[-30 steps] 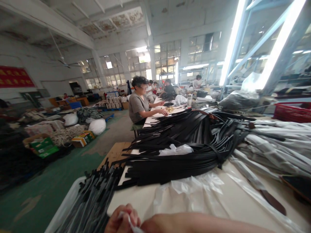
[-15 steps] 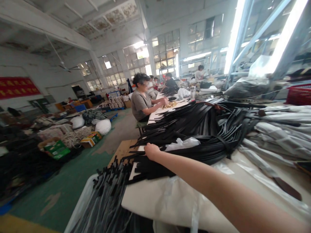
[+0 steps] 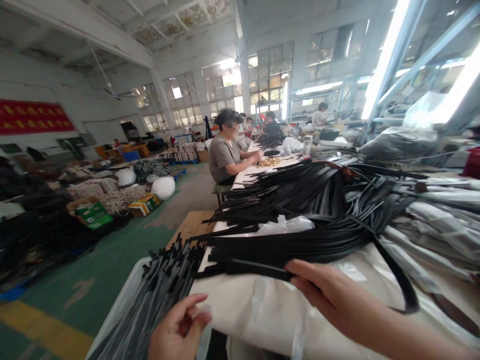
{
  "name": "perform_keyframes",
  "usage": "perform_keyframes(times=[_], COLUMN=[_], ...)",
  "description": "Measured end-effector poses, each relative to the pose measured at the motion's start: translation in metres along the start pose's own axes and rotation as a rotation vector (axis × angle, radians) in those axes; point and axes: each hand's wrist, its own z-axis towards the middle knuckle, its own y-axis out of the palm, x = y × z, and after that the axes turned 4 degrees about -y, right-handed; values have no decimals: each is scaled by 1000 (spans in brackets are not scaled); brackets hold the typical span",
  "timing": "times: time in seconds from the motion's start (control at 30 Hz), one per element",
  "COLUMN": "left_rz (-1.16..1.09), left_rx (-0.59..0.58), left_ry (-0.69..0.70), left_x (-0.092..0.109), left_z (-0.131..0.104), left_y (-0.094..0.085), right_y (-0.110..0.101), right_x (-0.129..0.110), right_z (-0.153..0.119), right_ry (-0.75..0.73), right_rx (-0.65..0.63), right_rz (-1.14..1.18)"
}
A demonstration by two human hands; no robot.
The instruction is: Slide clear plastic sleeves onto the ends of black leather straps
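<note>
My right hand pinches a black strap between thumb and fingers at the near edge of the pile. The strap's far end points left, and a loop of strap curves down at the right. Beside the table's left corner, my left hand is raised with thumb and fingers curved apart, holding nothing visible. A large heap of black straps lies across the pale table, with a crumpled white plastic bag on it.
Left of the table, a white bin holds upright dark strips. A seated person works at the table's far left side near gold-coloured pieces. White-wrapped bundles lie at the right. Cardboard leans beside the table.
My right hand has moved right and nearer from the straps' left ends and now grips one strap. My left hand has come into view at the bottom. The view has shifted slightly.
</note>
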Motion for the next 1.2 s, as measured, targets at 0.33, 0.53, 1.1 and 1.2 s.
perform_keyframes(times=[0.33,0.53,1.1,1.2], left_rz=[128,313,436,338], left_rx=[-442,-796,-955,-945], left_ry=[150,197,319,282], left_x=[45,77,79,74], left_z=[4,2,-21,-19], left_y=[85,130,154,155], right_y=[-40,-59,-51,-50], right_x=[23,33,40,42], right_z=[-67,-99,-135,-135], right_ry=[95,260,376,386], right_rx=[27,-12,-73,-65], right_rz=[-126,-75,39,35])
